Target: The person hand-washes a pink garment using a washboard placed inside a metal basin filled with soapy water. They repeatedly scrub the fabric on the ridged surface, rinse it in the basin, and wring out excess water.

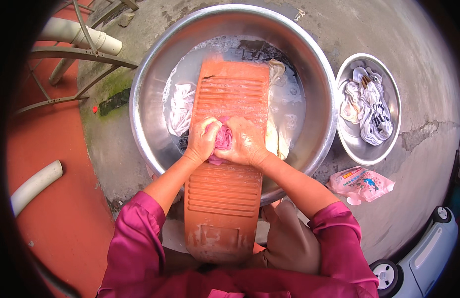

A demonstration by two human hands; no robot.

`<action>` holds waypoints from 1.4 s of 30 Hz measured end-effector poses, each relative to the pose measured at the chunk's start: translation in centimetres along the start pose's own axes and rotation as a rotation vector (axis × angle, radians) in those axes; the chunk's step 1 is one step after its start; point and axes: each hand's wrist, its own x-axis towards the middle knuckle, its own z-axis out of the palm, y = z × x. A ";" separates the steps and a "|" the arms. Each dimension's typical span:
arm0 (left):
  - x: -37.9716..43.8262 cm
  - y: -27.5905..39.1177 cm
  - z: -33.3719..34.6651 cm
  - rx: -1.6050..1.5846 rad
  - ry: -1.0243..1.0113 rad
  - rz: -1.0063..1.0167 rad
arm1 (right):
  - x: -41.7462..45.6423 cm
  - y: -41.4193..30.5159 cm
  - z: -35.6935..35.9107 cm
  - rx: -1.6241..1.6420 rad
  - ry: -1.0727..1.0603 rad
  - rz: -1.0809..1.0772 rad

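Observation:
A bunched pink cloth point(223, 138) is squeezed between my left hand point(204, 137) and my right hand point(245, 140). Both hands press it on the ridged middle of an orange washboard point(230, 85). The washboard slopes from the soapy water inside a large metal basin point(312, 160), over its near rim, to my lap. White cloth point(181, 108) floats left of the board. Cream cloth point(276, 139) lies along its right side, partly hidden behind it. Dark cloth point(261, 50) soaks at the far side of the water.
Right of the basin stands a smaller metal bowl point(349, 143) holding wrung white garments point(373, 108). Near it lies a pink printed plastic packet point(360, 184). A light-blue toy car point(429, 253) sits at lower right. At left are a metal frame point(81, 54) and white pipes point(38, 184).

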 end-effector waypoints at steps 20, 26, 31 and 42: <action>-0.1 3.5 -1.5 0.447 -0.110 0.078 | -3.1 4.8 -9.0 -0.223 0.623 0.220; -0.7 13.3 -4.1 -0.123 -0.475 0.168 | -4.0 2.6 -9.1 -0.372 -0.007 0.181; 2.6 14.6 -3.9 -0.602 -0.199 0.061 | -3.5 4.5 -8.8 0.198 0.291 0.413; 3.7 1.8 0.0 -0.167 -0.241 -0.243 | 1.1 14.4 -5.1 -0.389 -0.254 0.746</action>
